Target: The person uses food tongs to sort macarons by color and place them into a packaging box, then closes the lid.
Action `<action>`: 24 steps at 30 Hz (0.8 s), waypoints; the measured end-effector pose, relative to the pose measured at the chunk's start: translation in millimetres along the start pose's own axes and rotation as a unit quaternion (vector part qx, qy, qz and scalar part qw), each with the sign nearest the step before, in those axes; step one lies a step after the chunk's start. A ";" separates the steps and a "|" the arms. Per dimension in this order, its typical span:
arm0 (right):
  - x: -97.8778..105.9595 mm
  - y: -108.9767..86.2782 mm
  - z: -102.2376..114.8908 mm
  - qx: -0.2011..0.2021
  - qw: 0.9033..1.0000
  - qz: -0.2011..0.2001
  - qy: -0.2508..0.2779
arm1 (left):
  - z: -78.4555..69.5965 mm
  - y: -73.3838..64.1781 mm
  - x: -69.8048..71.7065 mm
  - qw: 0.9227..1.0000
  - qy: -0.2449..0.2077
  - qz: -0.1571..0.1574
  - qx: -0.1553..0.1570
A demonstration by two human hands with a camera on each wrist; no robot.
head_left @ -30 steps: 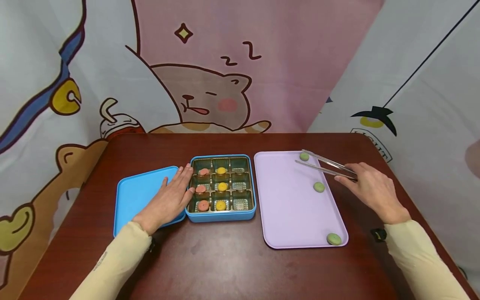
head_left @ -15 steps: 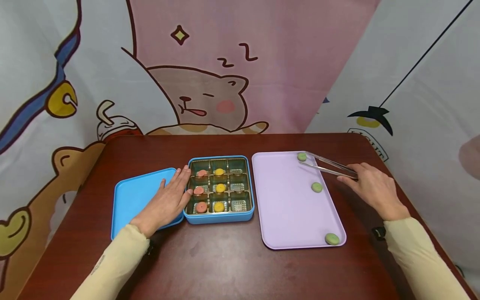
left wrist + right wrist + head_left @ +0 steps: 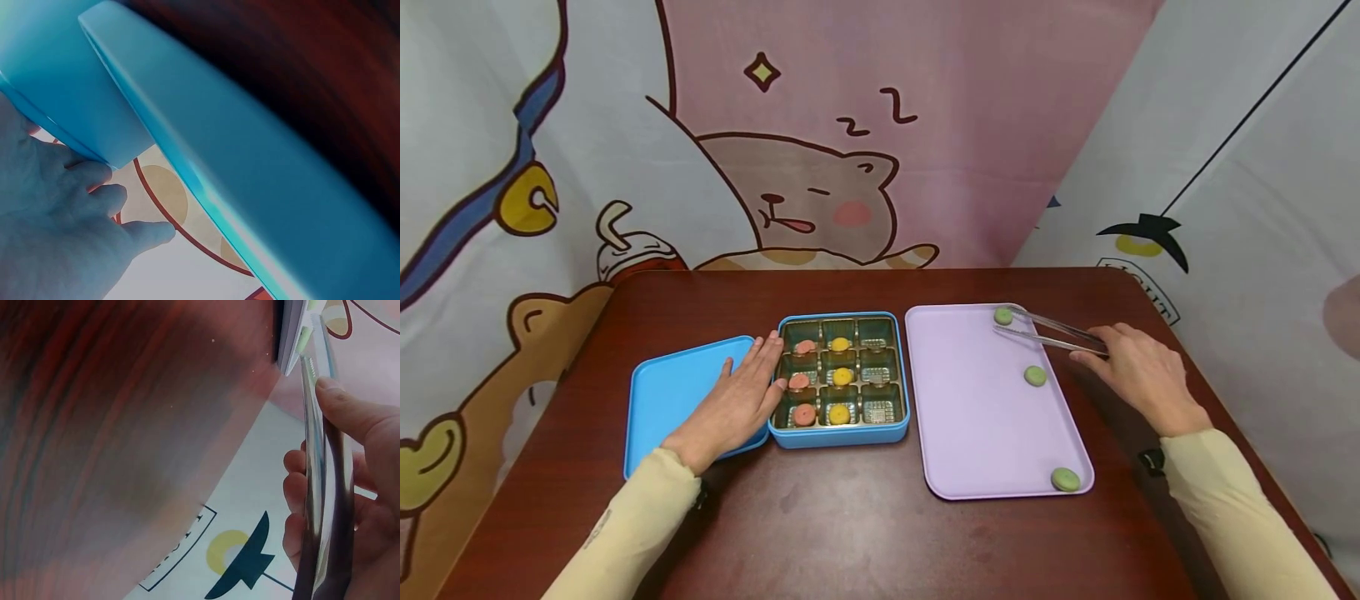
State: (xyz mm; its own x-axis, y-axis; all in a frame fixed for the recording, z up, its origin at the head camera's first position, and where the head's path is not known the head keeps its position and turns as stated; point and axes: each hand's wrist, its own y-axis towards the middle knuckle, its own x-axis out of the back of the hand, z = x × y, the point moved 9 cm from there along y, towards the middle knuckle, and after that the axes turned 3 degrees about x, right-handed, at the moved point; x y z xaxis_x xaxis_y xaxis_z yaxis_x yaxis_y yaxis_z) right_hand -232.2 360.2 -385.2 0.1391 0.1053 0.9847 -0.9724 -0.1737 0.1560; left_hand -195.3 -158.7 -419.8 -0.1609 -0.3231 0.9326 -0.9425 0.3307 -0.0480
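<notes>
Tongs [image 3: 338, 500] narrowed slightly around green macaron [image 3: 1003, 316], contact unclear

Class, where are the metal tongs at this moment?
The metal tongs are on the right of the head view, in the right hand, their tips either side of the farthest green macaron on the lilac tray.

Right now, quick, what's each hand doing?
Left hand: open, fingers straight against the box.
Right hand: closed around the tongs; their tips are at the farthest green cookie, but I can't tell if they squeeze it.
</notes>
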 end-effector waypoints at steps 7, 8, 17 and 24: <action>-1.6 -1.6 7.1 0.016 1.000 0.007 0.010 | 1.6 -1.3 -0.7 1.000 0.004 0.003 0.002; -1.1 -1.3 7.6 0.017 1.000 0.004 0.008 | 1.7 -1.4 -0.6 1.000 0.005 0.003 0.002; 0.5 3.2 12.6 0.034 0.999 -0.013 -0.002 | 2.3 -2.0 -0.8 1.000 0.001 0.002 0.004; 3.0 4.4 14.8 0.041 0.999 -0.019 0.000 | 2.0 0.4 -1.9 1.000 -0.004 0.006 0.004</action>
State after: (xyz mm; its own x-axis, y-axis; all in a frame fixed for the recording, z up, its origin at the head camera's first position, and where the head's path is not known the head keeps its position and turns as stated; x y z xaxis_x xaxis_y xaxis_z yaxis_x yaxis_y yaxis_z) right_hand -233.3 345.3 -380.4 0.1763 0.1144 0.9777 -0.9474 -0.2497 0.2001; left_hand -195.9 -159.7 -422.2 -0.1739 -0.3266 0.9290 -0.9429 0.3273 -0.0614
